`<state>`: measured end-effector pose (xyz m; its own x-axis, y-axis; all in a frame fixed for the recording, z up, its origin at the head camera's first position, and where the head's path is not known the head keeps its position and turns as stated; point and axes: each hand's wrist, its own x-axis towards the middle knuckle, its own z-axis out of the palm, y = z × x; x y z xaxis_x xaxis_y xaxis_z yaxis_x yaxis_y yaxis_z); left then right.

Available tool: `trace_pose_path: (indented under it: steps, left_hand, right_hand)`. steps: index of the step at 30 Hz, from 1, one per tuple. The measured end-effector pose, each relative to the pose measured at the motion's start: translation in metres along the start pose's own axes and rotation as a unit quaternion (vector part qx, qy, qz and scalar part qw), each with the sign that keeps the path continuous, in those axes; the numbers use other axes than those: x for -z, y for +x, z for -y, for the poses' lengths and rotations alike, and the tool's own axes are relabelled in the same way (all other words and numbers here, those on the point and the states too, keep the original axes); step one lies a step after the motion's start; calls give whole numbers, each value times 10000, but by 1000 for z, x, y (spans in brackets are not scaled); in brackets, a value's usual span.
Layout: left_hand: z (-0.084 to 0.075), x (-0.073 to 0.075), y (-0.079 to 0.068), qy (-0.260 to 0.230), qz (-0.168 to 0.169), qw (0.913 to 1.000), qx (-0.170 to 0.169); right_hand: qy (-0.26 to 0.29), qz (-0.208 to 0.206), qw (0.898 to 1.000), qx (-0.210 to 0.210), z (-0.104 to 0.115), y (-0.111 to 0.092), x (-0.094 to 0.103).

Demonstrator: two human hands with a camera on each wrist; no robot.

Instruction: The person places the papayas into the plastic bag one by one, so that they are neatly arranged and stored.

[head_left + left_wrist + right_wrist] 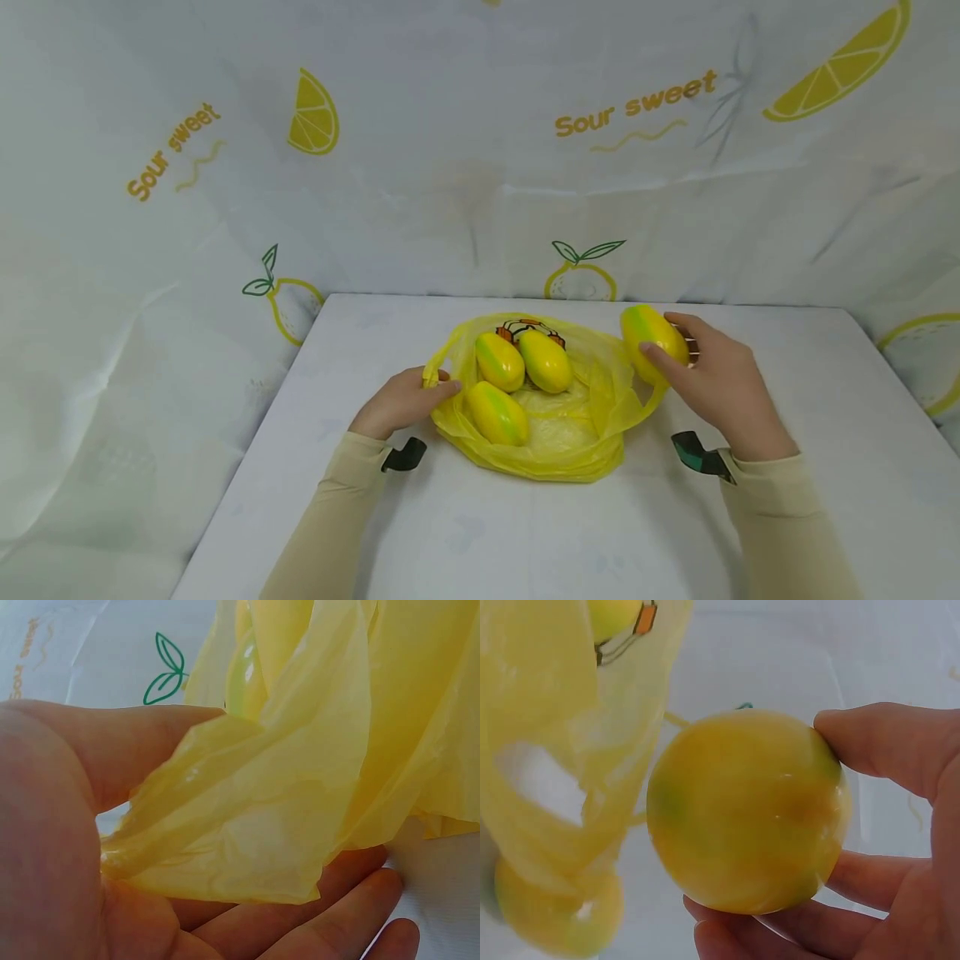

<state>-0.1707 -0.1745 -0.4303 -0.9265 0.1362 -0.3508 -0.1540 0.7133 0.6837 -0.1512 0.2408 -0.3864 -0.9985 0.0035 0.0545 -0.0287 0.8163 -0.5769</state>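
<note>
A translucent yellow plastic bag (555, 458) lies spread on the table with its mouth up. Three yellow-green mangoes show in it: one upper left (500, 362), one upper right (546, 362) and one lower left (498, 414). My left hand (405, 400) holds the bag's left handle; in the left wrist view the plastic (240, 817) runs between thumb and fingers. At the bag's right side my right hand (712, 375) grips another mango (746, 814) between thumb and fingers, raised above the right handle. A further mango (562, 915) lies partly behind that handle in the right wrist view.
The white table (465, 533) ends at a back edge just behind the bag. A white cloth (450, 167) printed with lemons and lettering hangs behind it and on the left. Dark straps (405, 455) sit at both wrists.
</note>
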Motion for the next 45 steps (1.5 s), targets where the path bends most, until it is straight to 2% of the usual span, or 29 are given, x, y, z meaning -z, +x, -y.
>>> trace_pose_path:
  steps: [11,19,32,45]
  left_hand:
    - [1,1,1,-47,13,10000,15]
    - [0,2,1,-28,14,10000,25]
    - [0,4,1,-15,54,10000,20]
    - [2,2,4,90,63,9999,-99]
  right_hand:
    - [108,490,9979,403,37,-7,-26]
    - [12,714,9953,662,53,-13,-40]
    - [-44,957,9901,1022,68,-18,-57]
    - [-338,1160,9866,1094,72,-21,-73]
